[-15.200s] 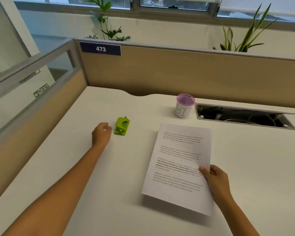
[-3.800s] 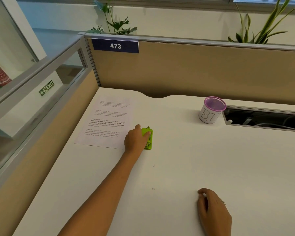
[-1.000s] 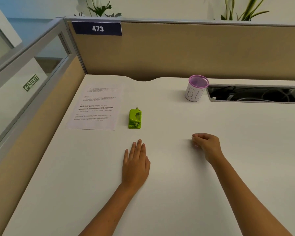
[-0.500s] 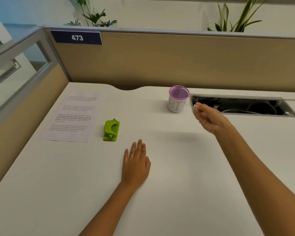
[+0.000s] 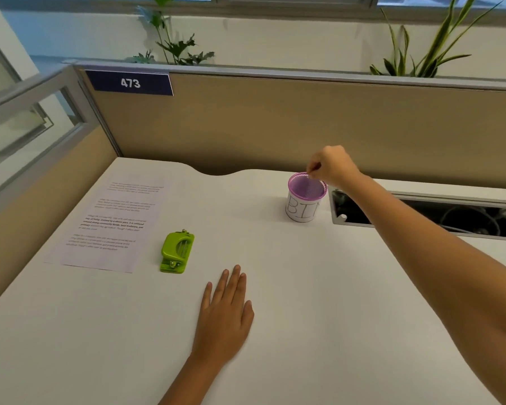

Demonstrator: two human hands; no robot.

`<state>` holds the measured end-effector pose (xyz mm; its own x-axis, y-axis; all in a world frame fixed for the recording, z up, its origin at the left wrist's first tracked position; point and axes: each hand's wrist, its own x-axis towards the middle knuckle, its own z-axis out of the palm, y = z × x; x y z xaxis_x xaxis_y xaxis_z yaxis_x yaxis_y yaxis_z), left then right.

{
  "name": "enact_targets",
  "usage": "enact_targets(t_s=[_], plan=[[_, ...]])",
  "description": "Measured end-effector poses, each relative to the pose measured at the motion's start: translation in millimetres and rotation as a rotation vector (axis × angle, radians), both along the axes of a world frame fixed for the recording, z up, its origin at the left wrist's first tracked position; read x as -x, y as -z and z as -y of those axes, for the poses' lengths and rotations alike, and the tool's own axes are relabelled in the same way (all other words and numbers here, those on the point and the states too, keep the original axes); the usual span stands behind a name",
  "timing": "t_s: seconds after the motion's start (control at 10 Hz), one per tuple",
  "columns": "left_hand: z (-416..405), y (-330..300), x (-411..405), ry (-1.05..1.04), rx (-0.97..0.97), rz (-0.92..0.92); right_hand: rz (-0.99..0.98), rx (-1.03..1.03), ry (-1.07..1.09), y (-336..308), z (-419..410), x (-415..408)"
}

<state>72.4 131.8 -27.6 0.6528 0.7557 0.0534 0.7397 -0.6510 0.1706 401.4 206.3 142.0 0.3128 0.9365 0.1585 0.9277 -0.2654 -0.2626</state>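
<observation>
My right hand (image 5: pixel 332 166) hovers over the rim of a white cup with a purple mesh lining, marked "BIN" (image 5: pixel 303 210). Its thumb and forefinger point down into the cup's mouth and pinch a tiny pale scrap, too small to make out clearly. My left hand (image 5: pixel 225 312) lies flat on the white desk (image 5: pixel 319 331) with straight fingers, holding nothing. A green hole punch (image 5: pixel 177 252) sits just left of and beyond it. A printed sheet of paper (image 5: pixel 111 222) lies flat at the desk's left side.
An open cable tray (image 5: pixel 438 214) with wires is sunk into the desk right of the cup. Tan partition walls (image 5: pixel 275 127) close the back and left sides, with a "473" label (image 5: pixel 130 83). Plants stand behind the partition.
My right hand has risen from the desk and moved away to the cup, fingers still pinched. The left hand stays flat. Earlier, the sheet was laid at the left and the punch set down.
</observation>
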Motion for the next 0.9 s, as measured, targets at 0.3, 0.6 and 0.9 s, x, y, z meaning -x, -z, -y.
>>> enact_targets(t_s=[0.3, 0.6, 0.9], plan=[[1.7, -6.9, -1.5, -0.014, -0.016, -0.027, -0.2, 0.111, 0.046, 0.6, -6.3, -9.4], [2.6, -10.2, -2.0, -0.024, -0.015, -0.024, -0.423, 0.096, 0.105, 8.9, 0.4, -10.8], [3.3, -12.2, -2.1, -0.023, -0.039, -0.001, -0.504, 0.042, 0.126, 11.8, -0.1, -10.6]])
